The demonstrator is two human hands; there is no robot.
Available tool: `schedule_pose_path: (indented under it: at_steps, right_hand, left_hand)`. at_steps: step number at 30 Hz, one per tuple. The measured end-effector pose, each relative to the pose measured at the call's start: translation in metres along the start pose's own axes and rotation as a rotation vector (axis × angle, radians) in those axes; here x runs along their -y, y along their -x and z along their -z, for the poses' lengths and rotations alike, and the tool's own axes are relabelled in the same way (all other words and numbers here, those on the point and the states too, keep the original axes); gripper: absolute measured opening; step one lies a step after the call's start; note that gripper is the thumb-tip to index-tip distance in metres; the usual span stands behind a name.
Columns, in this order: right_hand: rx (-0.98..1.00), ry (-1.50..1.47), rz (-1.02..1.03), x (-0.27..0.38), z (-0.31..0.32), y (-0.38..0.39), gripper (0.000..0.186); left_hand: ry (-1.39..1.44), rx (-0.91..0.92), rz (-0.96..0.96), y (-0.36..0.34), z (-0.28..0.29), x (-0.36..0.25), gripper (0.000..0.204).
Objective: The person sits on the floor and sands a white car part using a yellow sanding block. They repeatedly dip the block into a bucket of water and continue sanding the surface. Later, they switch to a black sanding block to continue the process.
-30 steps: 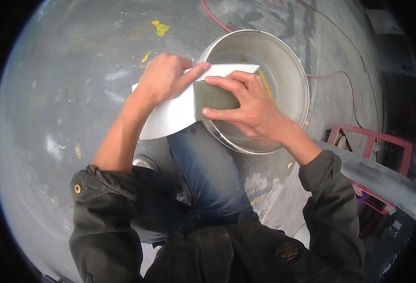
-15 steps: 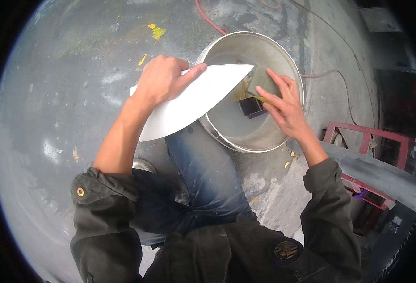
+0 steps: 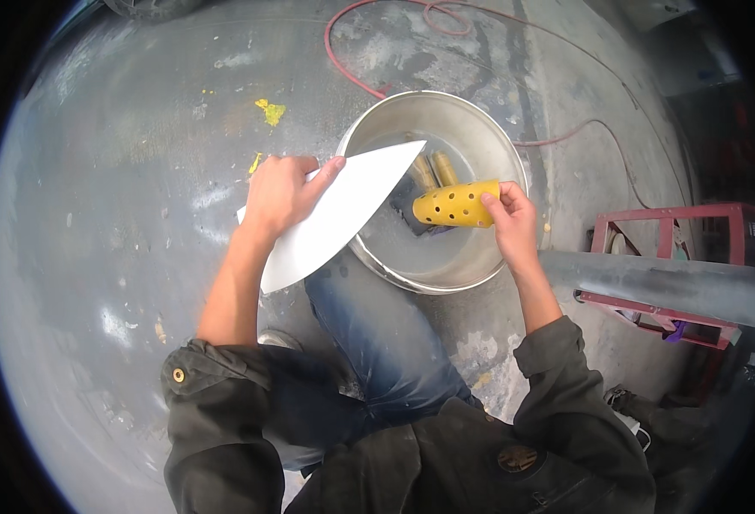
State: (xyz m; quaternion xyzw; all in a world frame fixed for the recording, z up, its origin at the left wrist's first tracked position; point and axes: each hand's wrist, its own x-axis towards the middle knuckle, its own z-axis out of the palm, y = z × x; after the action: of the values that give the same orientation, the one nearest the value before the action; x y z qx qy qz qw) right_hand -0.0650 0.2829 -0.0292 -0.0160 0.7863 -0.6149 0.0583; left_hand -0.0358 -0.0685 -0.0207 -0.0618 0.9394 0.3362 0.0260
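A yellow perforated sheet (image 3: 461, 206), curled, hangs over the inside of a round pale bucket (image 3: 473, 128), its right end pinched between the right hand's (image 3: 516, 224) thumb and fingers. To its left, the left hand (image 3: 283, 197) clasps the edge of a white pointed panel (image 3: 343, 210), whose tip reaches over the rim. Around them spreads a scuffed grey floor (image 3: 172, 223) with yellow flecks (image 3: 271, 112), a red hose (image 3: 334, 53) and, rightward, a red metal frame (image 3: 677, 212).
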Motion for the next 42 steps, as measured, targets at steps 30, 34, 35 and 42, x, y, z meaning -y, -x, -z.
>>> schedule_pose_path:
  at_steps: [30,34,35,42]
  right_hand:
    - [0.35,-0.538,-0.353,0.035,-0.067,0.019,0.029]
    - [0.332,-0.339,-0.38,0.039,-0.08,0.003,0.024]
    - [0.312,-0.267,-0.393,0.039,-0.082,-0.001,0.024]
    - [0.173,0.081,-0.248,0.028,-0.1,-0.001,0.032]
  left_hand:
    - [-0.094,-0.037,0.005,0.002,-0.007,-0.014,0.062]
    - [-0.123,-0.041,0.013,0.001,-0.008,-0.012,0.062]
    - [-0.118,-0.04,0.007,0.0,-0.008,-0.013,0.062]
    - [-0.083,-0.053,-0.01,-0.002,-0.01,-0.015,0.061]
